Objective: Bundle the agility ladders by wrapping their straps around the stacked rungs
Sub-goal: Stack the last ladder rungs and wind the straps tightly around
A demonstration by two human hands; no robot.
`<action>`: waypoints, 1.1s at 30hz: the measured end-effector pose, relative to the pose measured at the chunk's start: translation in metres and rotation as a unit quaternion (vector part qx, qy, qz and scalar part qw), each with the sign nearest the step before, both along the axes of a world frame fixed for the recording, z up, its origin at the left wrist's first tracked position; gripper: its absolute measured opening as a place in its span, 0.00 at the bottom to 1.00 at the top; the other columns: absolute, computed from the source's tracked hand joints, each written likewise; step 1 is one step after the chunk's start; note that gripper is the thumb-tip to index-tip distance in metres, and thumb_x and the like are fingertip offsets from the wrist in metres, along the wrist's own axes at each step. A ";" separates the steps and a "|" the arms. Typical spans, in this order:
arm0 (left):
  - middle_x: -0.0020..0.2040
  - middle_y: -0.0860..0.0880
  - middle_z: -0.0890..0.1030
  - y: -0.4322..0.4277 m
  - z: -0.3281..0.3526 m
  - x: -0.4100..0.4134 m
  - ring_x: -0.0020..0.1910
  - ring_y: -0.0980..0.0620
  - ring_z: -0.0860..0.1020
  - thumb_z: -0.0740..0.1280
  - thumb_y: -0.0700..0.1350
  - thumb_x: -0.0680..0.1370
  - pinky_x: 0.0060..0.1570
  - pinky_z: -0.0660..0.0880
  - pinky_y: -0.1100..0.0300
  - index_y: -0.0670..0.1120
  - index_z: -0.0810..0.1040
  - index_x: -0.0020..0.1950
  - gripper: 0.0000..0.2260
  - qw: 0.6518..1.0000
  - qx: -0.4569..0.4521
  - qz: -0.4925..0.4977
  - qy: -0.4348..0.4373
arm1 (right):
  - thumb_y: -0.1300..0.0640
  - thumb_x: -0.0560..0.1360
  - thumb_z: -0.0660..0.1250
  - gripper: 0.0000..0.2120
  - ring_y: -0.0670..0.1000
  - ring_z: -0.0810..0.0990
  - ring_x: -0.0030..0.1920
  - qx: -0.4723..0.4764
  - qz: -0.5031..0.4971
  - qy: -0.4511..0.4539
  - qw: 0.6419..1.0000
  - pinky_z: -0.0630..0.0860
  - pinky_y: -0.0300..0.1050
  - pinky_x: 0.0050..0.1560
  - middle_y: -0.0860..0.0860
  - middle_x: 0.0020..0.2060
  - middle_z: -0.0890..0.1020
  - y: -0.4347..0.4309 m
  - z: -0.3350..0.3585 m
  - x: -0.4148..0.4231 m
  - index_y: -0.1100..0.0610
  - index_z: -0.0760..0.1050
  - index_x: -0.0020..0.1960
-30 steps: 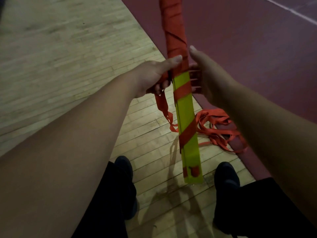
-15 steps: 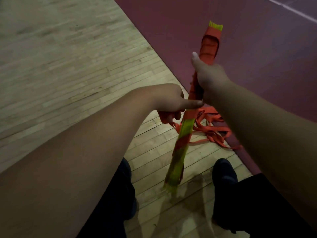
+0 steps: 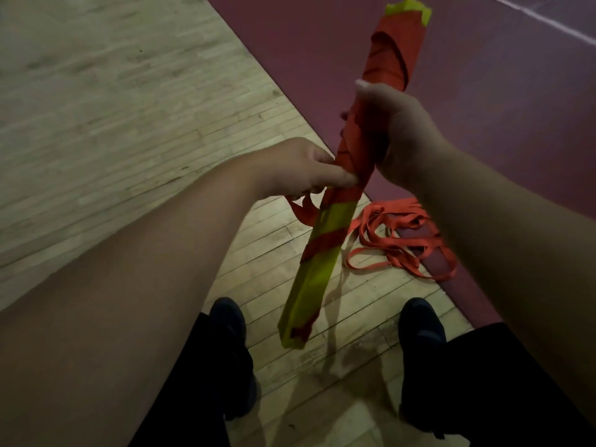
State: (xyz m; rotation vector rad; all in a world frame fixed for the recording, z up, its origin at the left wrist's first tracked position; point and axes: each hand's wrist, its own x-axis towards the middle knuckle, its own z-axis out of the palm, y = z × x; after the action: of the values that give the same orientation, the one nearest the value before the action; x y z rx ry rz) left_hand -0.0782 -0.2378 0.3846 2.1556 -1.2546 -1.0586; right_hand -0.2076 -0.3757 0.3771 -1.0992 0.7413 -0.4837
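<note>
A long stack of yellow-green ladder rungs (image 3: 317,279) hangs tilted in front of me, its upper half wound tightly in orange strap. My right hand (image 3: 398,133) grips the wrapped part of the stack near its middle. My left hand (image 3: 303,169) pinches the orange strap (image 3: 304,211) against the stack's left side, just below the dense wrapping. A loose pile of orange strap (image 3: 400,240) lies on the floor to the right of the stack's lower end.
I stand on a pale wooden floor (image 3: 129,124) that meets a dark red court surface (image 3: 322,43) along a diagonal edge. My two dark shoes (image 3: 229,321) (image 3: 421,324) are below the bundle. A white line (image 3: 548,22) crosses the red area at top right.
The bundle tilted over and its top end came into view. My right hand closed round the wrapped part, and my left hand moved to the strap on the left side.
</note>
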 end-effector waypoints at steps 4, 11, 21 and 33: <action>0.34 0.53 0.76 0.004 0.006 0.006 0.34 0.54 0.71 0.75 0.57 0.80 0.35 0.70 0.60 0.45 0.85 0.49 0.14 0.995 0.018 -0.034 0.087 | 0.52 0.81 0.72 0.12 0.55 0.88 0.53 0.065 0.045 -0.058 0.995 0.85 0.52 0.54 0.53 0.52 0.88 0.011 0.011 -0.002 0.57 0.79 0.61; 0.34 0.52 0.87 -0.007 -0.003 -0.021 0.29 0.57 0.83 0.68 0.62 0.84 0.26 0.74 0.66 0.45 0.85 0.48 0.21 0.991 0.076 -0.049 -0.104 | 0.52 0.74 0.81 0.20 0.56 0.86 0.50 -0.006 -0.099 0.076 0.992 0.86 0.56 0.50 0.55 0.52 0.85 0.001 -0.013 0.013 0.54 0.76 0.60; 0.38 0.49 0.80 -0.015 -0.019 -0.043 0.37 0.50 0.80 0.77 0.64 0.75 0.34 0.72 0.57 0.49 0.80 0.41 0.19 0.978 0.059 0.054 -0.195 | 0.49 0.81 0.73 0.19 0.55 0.81 0.50 0.025 -0.062 0.100 0.993 0.81 0.53 0.49 0.52 0.50 0.79 -0.006 -0.015 0.023 0.56 0.75 0.67; 0.31 0.54 0.64 0.001 0.020 0.031 0.26 0.56 0.59 0.69 0.55 0.83 0.29 0.60 0.60 0.53 0.68 0.35 0.19 0.914 -0.150 0.248 0.284 | 0.23 0.79 0.56 0.43 0.60 0.86 0.49 0.021 0.285 0.134 0.949 0.85 0.58 0.53 0.59 0.49 0.85 0.023 0.001 -0.006 0.62 0.80 0.65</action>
State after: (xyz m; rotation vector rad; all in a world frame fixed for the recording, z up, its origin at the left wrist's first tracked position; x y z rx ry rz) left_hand -0.0468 -0.2368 0.4046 1.6233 -0.5163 -1.0691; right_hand -0.2140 -0.3525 0.3777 -1.2900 0.6238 0.1766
